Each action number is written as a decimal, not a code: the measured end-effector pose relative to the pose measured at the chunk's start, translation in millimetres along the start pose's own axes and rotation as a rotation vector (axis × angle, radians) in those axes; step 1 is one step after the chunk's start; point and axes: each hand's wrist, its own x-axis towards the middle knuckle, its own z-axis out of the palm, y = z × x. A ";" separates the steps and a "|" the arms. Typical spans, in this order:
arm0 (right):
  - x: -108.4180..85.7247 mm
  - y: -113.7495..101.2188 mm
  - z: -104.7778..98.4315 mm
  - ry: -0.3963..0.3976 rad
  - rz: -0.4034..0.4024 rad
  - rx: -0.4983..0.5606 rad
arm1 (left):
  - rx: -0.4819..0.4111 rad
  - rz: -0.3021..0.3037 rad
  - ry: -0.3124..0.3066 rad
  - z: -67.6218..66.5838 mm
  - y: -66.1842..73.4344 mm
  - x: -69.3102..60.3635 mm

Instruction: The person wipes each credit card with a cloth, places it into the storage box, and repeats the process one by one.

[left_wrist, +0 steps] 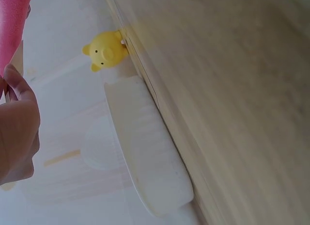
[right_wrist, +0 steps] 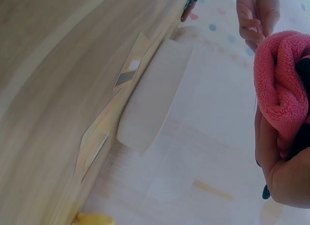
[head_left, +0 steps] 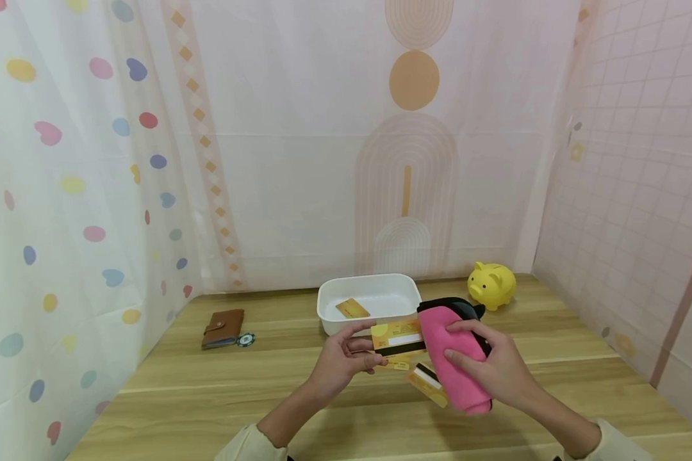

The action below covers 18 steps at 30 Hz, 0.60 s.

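My left hand (head_left: pixel 341 360) pinches a yellow bank card (head_left: pixel 396 330) with a black stripe, held above the table just in front of the white bin. Folded in my right hand (head_left: pixel 498 365) is a pink fluffy cloth (head_left: pixel 452 358) with black edging and a dark inner side. The card's right edge meets the cloth in the head view; whether they touch I cannot tell. Below, on the table, lie a second yellow card (head_left: pixel 428 384) partly behind the cloth and another card (head_left: pixel 400 366) mostly hidden by the held one.
The white bin (head_left: pixel 329 314) holds one golden card (head_left: pixel 353 308). A yellow piggy bank (head_left: pixel 492 285) stands at the back right. At the left are a brown wallet (head_left: pixel 223 328) and a poker chip (head_left: pixel 245 340). Patterned curtains enclose the wooden table (head_left: pixel 254 397).
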 end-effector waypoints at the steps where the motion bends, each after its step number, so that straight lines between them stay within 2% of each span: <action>1: 0.0 -1.3 1.1 -0.007 0.003 0.005 | -0.010 -0.001 -0.008 0.1 0.3 -0.3; 7: 1.8 -5.9 8.5 -0.054 -0.027 0.001 | -0.038 -0.004 -0.039 1.6 0.1 -0.7; 18: 5.8 -9.4 18.7 -0.081 -0.075 -0.042 | -0.031 -0.009 -0.047 2.2 1.5 -0.7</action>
